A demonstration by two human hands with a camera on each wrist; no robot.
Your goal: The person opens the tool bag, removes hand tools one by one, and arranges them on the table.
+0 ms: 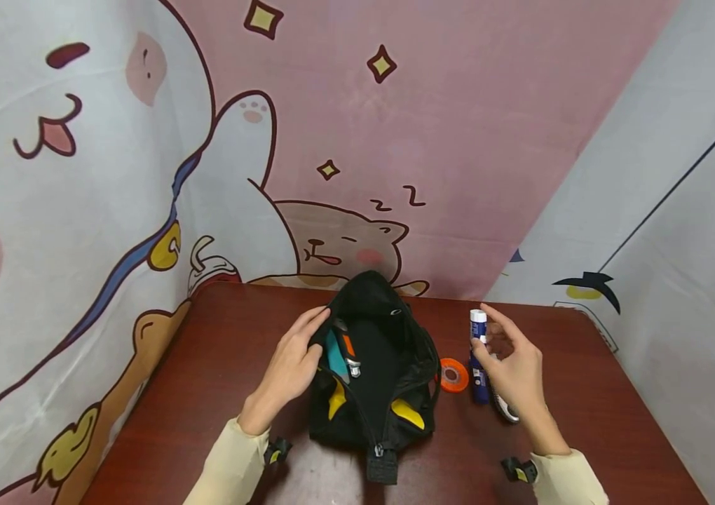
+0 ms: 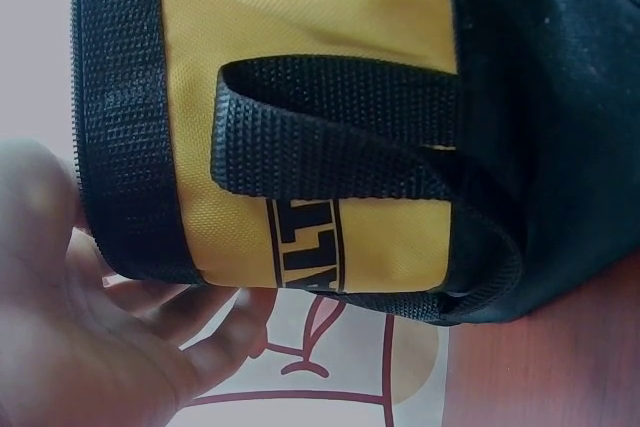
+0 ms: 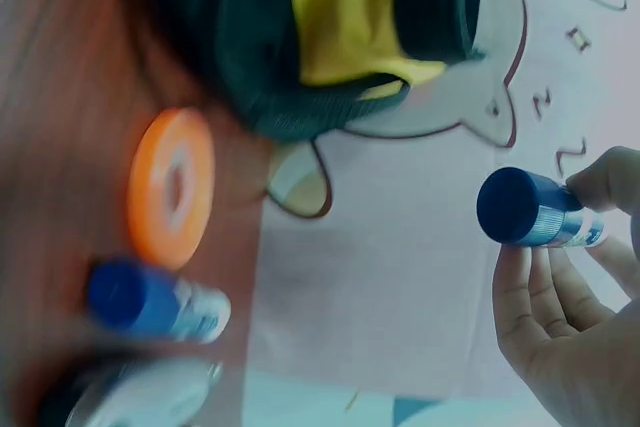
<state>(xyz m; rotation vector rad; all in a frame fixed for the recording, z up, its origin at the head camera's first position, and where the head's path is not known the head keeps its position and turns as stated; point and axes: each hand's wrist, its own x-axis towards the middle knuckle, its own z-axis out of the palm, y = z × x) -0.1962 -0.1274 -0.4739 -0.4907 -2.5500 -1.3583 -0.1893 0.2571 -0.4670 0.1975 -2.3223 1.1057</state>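
Note:
A black and yellow tool bag [image 1: 373, 393] lies unzipped on the table, its opening facing up. Inside it I see a teal item [image 1: 336, 356] and an orange one with a metal tip [image 1: 351, 354]; their kinds are unclear. My left hand [image 1: 292, 358] grips the bag's left rim by its zipper edge, and a black strap loop [image 2: 330, 137] shows on the yellow side panel. To the right of the bag, my right hand [image 1: 515, 368] pinches a blue glue stick [image 3: 540, 209] with a white end between thumb and fingers, raised off the table.
Right of the bag, an orange roll of tape [image 1: 454, 375] lies beside a second blue-and-white glue stick [image 3: 150, 299]. Next to that is a rounded white-and-dark thing [image 3: 140, 392], partly hidden by my right hand in the head view. A cartoon-printed cloth [image 1: 458, 140] hangs behind the brown table [image 1: 237, 337].

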